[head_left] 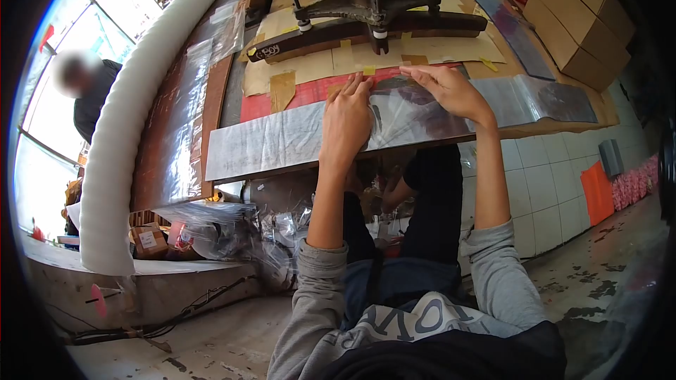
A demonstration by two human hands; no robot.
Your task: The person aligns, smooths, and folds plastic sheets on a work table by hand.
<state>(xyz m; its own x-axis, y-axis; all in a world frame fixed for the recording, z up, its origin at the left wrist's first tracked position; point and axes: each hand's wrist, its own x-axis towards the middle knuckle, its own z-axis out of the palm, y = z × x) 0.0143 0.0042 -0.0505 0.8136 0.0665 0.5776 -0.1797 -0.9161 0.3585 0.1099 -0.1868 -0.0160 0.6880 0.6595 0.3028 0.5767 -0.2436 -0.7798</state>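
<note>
My left hand (pixel 347 118) lies across a silvery-grey plastic-covered strip (pixel 271 137) along the table's front edge. Its fingers reach to the edge of a red sheet (pixel 299 91); they are stretched out and hold nothing that I can see. My right hand (pixel 454 95) is over the same strip, fingers extended to the left near the red sheet, also seemingly without an object. Just beyond the fingertips is a bit of yellow tape (pixel 369 70). Behind the hands, a dark metal press head (pixel 377 10) stands above a long curved bar (pixel 422 26) over tan card (pixel 458 51).
A white foam roll (pixel 151 112) and a plastic-covered brown board (pixel 186 127) flank the left. Cardboard boxes (pixel 577 21) stand at the back right. Crumpled clear plastic (pixel 218 225) hangs below the table's left side. Another person (pixel 91 91) is at far left.
</note>
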